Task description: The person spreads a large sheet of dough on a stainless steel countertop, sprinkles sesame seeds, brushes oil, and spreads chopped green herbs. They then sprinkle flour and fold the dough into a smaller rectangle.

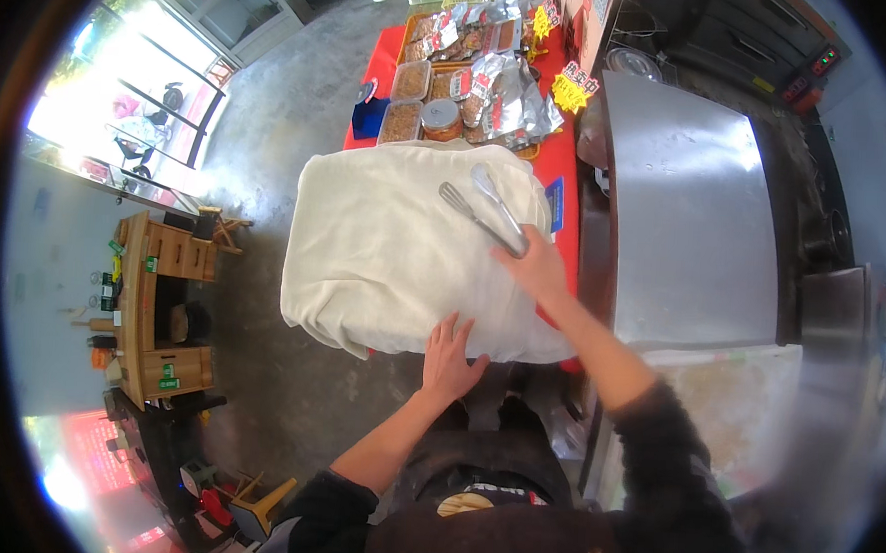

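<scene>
A cream cloth (375, 233) lies draped over a broad, boxy shape on the red-covered table; what is beneath it is hidden. My right hand (539, 267) grips a pair of metal tongs (487, 211) at the hinged end, their two arms spread apart and pointing away to the upper left, over the cloth. At the cloth's near edge rests my left hand (449, 362), its fingers stretched out and touching the fabric, holding nothing.
Beyond the cloth stand clear tubs of food (404, 119), a round jar (441, 119) and silver packets (508, 95) on the red tablecloth (565, 233). To the right is a metal worktop (696, 220). A wooden desk (161, 302) stands at left, across the grey floor (259, 147).
</scene>
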Action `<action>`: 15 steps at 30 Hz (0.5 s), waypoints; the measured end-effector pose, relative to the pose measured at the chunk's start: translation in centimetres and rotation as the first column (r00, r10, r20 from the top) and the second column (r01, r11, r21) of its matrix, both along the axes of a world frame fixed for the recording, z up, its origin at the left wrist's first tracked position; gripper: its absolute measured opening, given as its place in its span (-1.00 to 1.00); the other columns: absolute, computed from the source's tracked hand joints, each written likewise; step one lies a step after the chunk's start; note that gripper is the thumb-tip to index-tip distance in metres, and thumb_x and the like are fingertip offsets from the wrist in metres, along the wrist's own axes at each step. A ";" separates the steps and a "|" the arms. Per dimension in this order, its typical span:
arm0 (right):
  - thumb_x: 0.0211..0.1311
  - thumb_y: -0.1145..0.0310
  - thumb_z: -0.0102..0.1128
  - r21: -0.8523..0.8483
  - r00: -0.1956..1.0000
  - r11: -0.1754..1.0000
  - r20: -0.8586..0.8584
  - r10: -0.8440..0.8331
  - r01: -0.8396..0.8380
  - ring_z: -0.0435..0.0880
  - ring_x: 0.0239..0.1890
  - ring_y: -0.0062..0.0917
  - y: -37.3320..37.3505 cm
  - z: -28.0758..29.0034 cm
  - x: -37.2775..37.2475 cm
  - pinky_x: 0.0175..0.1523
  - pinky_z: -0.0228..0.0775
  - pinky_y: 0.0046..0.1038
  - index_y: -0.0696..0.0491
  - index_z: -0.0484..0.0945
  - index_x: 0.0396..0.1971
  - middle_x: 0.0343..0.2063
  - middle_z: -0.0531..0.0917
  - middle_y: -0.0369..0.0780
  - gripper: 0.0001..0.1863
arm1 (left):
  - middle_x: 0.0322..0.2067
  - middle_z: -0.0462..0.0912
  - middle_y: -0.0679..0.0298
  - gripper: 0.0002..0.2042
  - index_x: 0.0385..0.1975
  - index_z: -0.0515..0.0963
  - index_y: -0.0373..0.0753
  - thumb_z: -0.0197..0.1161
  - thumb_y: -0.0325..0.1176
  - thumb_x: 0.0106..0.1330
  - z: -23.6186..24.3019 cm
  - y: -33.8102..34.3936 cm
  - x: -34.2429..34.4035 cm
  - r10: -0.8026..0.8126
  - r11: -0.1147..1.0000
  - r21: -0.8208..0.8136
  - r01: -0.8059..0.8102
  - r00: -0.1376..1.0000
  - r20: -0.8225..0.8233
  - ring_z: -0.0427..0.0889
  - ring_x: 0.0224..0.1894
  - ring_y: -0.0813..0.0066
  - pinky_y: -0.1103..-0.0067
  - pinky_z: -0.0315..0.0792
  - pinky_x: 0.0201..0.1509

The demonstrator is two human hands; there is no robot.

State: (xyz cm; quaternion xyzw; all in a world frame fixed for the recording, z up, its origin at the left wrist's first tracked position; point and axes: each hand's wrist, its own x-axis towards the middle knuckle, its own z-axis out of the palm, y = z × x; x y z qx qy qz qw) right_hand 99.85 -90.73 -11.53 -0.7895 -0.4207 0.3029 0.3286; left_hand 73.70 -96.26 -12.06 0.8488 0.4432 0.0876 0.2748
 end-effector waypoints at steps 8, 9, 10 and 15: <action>0.41 0.27 0.40 0.291 0.934 0.945 0.274 -0.229 0.146 0.70 0.05 -0.06 -4.2 -2.3 -11.2 0.14 0.61 -0.12 0.10 0.34 0.50 0.10 0.57 0.07 -0.27 | 0.52 0.31 -0.18 -0.27 0.42 0.46 -0.25 0.56 -0.25 0.22 -1.6 -1.6 -5.1 0.075 0.997 0.022 -0.078 0.990 0.123 0.28 0.54 -0.25 0.05 0.22 0.61; 0.41 0.32 0.39 0.402 0.909 0.907 0.319 -0.269 0.127 0.72 0.01 -0.09 -7.4 -1.8 -12.5 0.12 0.62 -0.13 0.11 0.36 0.49 0.06 0.57 0.06 -0.30 | 0.52 0.31 -0.19 -0.27 0.42 0.46 -0.25 0.55 -0.27 0.22 -1.7 -2.0 -6.0 0.068 0.997 0.025 -0.073 0.982 0.176 0.28 0.54 -0.26 0.04 0.22 0.61; 0.41 0.37 0.38 0.391 0.946 0.910 0.220 -0.239 0.139 0.72 -0.03 -0.14 -11.3 -1.2 -14.0 0.07 0.63 -0.16 0.12 0.42 0.44 0.05 0.56 0.04 -0.36 | 0.52 0.32 -0.20 -0.28 0.42 0.45 -0.25 0.54 -0.28 0.23 -2.1 -2.2 -6.5 0.000 0.998 0.060 -0.015 0.969 0.249 0.28 0.54 -0.27 0.03 0.21 0.61; 0.42 0.43 0.37 -0.044 0.890 0.926 -0.263 -0.373 0.375 0.77 -0.04 -0.34 -34.2 3.9 -22.0 0.00 0.66 -0.35 0.11 0.60 0.30 0.17 0.55 -0.01 -0.53 | 0.36 0.45 -0.16 -0.41 0.36 0.45 -0.38 0.34 -0.43 0.30 -2.1 -6.9 -6.4 -0.207 0.966 -0.035 0.256 0.848 0.489 0.44 0.41 -0.18 0.11 0.31 0.55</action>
